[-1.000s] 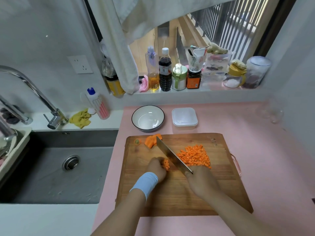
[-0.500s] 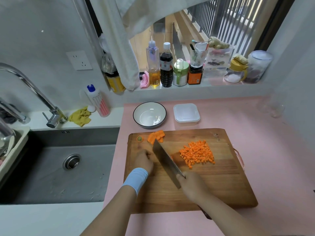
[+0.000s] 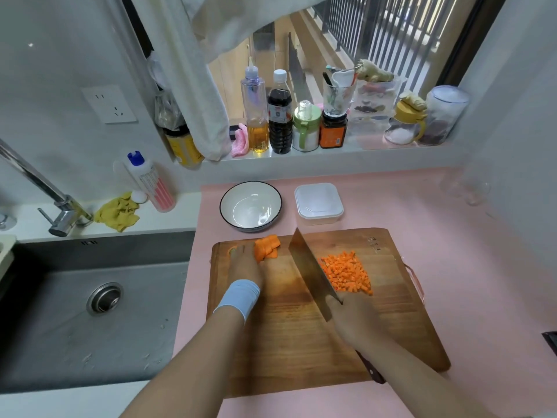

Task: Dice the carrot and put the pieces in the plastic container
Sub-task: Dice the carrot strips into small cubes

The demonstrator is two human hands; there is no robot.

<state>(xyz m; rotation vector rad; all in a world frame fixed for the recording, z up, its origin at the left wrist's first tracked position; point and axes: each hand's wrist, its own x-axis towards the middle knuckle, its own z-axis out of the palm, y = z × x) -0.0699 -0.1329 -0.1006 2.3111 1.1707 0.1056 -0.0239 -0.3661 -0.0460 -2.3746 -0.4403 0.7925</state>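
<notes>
"Head view: which step?"
"Dicing. My right hand (image 3: 352,321) grips the cleaver (image 3: 310,270) beside the diced pile (image 3: 345,274); my left hand (image 3: 245,263) meets the carrot slices (image 3: 266,247) at the cutting board's (image 3: 286,357) far-left corner, grip unclear."
"Next?"
"Slices under the blade, I judge; the plastic container (image 3: 318,200) sits beyond the far edge."

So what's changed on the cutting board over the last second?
The left hand moved from the diced carrot pile to the far left corner of the cutting board, now touching the carrot slices. The right hand keeps its grip on the knife beside the pile. The bowl and plastic container stayed put.
</notes>
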